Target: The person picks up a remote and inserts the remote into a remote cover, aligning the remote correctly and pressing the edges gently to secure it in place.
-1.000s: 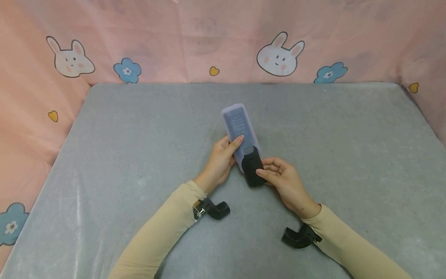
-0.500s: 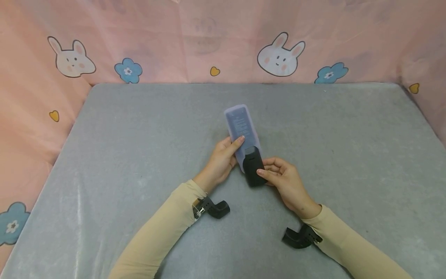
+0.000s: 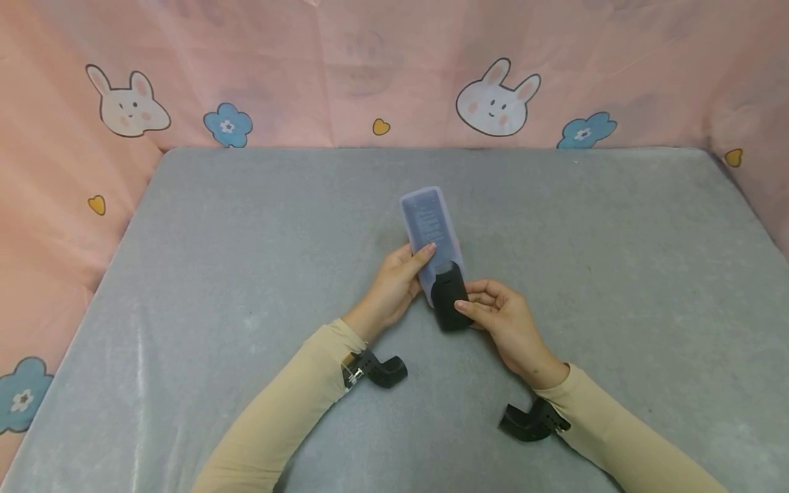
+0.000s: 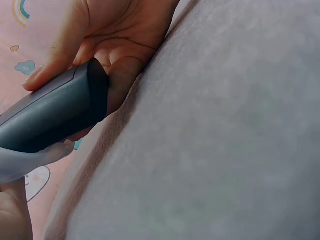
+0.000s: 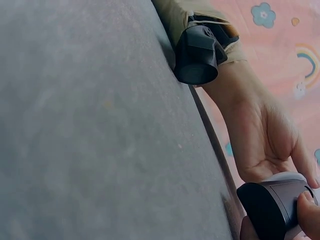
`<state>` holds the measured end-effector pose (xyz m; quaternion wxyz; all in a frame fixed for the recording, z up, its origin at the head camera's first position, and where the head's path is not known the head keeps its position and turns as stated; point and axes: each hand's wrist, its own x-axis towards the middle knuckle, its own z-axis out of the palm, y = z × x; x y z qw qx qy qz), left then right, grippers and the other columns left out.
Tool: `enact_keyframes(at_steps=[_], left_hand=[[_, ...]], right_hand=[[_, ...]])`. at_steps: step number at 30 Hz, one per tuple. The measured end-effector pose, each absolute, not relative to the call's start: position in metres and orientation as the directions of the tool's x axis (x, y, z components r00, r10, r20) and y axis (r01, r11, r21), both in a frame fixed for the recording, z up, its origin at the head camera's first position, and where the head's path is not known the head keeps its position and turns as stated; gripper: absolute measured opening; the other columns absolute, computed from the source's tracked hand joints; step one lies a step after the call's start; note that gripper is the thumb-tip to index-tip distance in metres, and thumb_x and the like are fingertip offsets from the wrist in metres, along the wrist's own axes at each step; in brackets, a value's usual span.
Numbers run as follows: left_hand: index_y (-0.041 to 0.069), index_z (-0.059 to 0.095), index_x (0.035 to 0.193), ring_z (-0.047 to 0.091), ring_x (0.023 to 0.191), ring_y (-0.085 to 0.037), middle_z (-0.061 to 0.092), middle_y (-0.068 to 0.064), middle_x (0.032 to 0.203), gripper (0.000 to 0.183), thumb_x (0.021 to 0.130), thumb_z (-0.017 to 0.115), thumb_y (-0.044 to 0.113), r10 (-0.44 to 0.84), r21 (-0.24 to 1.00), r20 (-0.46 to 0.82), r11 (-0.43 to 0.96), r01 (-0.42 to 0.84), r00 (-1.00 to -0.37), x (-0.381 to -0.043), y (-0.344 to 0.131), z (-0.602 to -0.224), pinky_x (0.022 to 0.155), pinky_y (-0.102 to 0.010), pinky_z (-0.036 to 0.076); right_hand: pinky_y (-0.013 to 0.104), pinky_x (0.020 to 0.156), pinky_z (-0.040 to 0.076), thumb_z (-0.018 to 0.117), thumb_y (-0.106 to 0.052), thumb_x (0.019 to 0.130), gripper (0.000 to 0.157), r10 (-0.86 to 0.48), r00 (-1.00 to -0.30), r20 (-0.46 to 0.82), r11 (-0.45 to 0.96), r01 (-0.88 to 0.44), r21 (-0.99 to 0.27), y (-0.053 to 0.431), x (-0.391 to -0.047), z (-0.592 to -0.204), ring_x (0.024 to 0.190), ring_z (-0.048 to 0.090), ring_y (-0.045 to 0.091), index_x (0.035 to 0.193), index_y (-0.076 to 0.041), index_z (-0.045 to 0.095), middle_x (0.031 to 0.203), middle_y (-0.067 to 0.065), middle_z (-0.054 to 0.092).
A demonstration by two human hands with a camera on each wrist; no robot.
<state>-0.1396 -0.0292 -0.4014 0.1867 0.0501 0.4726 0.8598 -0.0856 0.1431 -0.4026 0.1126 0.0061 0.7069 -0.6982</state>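
A long black remote control sits partly inside a translucent lavender silicone cover, above the middle of the table. Pale print shows through the cover, and the black lower end sticks out bare. My left hand grips the covered part, thumb on top, fingers beneath. My right hand pinches the bare end from the right, with its thumb on the upper face. The left wrist view shows the black end close up, and the cover's pale edge around it. From the right wrist, the dark end faces the camera.
A grey cloth covers the table. Pink curtain printed with rabbits, flowers and hearts hangs along the back and sides. Black camera mounts are strapped to the left wrist and right wrist.
The covered end of the remote control has swung slightly right and down, so it stands a little straighter. Both hands keep their hold; the left has shifted slightly right.
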Motion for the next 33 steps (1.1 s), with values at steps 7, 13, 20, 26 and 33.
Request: enact_keyframes(at_steps=[7,13,20,26,33], left_hand=[[-0.011,0.038,0.136,0.054,0.115,-0.021,0.045,-0.028,0.135,0.039,0.102,0.038,0.009,0.372,0.832,-0.093,-0.480,-0.277,-0.923,-0.1390,-0.0285,-0.4008,0.100,-0.037,0.042],[-0.011,0.039,0.136,0.053,0.117,-0.022,0.045,-0.027,0.135,0.039,0.102,0.038,0.009,0.369,0.834,-0.108,-0.471,-0.286,-0.923,-0.1382,-0.0280,-0.4003,0.100,-0.037,0.042],[-0.011,0.039,0.136,0.054,0.115,-0.020,0.045,-0.027,0.136,0.039,0.102,0.038,0.009,0.377,0.836,-0.110,-0.466,-0.290,-0.920,-0.1371,-0.0278,-0.4003,0.100,-0.037,0.042],[-0.011,0.039,0.136,0.053,0.118,-0.023,0.046,-0.026,0.136,0.039,0.102,0.038,0.009,0.385,0.838,-0.099,-0.465,-0.285,-0.918,-0.1370,-0.0277,-0.4017,0.100,-0.037,0.042],[-0.010,0.039,0.136,0.051,0.120,-0.025,0.046,-0.026,0.136,0.039,0.102,0.038,0.010,0.387,0.837,-0.102,-0.464,-0.289,-0.916,-0.1375,-0.0284,-0.4017,0.101,-0.038,0.041]], right_hand=[[0.021,0.061,0.051,0.064,-0.002,0.089,0.021,-0.150,-0.977,-0.150,0.019,0.149,-0.989,0.1431,-0.0849,-0.4032,0.074,0.064,0.006,0.106,0.005,0.055,0.084,-0.004,0.068],[0.021,0.061,0.051,0.064,-0.001,0.088,0.019,-0.144,-0.980,-0.137,0.000,0.139,-0.990,0.1430,-0.0846,-0.4035,0.073,0.063,0.006,0.105,0.005,0.056,0.083,-0.004,0.068],[0.021,0.061,0.051,0.064,0.000,0.088,0.018,-0.128,-0.982,-0.139,-0.006,0.141,-0.990,0.1419,-0.0839,-0.4032,0.073,0.063,0.006,0.104,0.004,0.057,0.082,-0.004,0.068],[0.021,0.061,0.052,0.064,0.000,0.088,0.018,-0.127,-0.983,-0.133,-0.017,0.137,-0.990,0.1419,-0.0836,-0.4031,0.074,0.063,0.007,0.104,0.004,0.057,0.082,-0.004,0.068],[0.022,0.063,0.053,0.065,-0.003,0.088,0.020,-0.133,-0.982,-0.136,0.001,0.137,-0.991,0.1425,-0.0846,-0.4044,0.077,0.064,0.008,0.106,0.003,0.058,0.084,-0.004,0.069]])
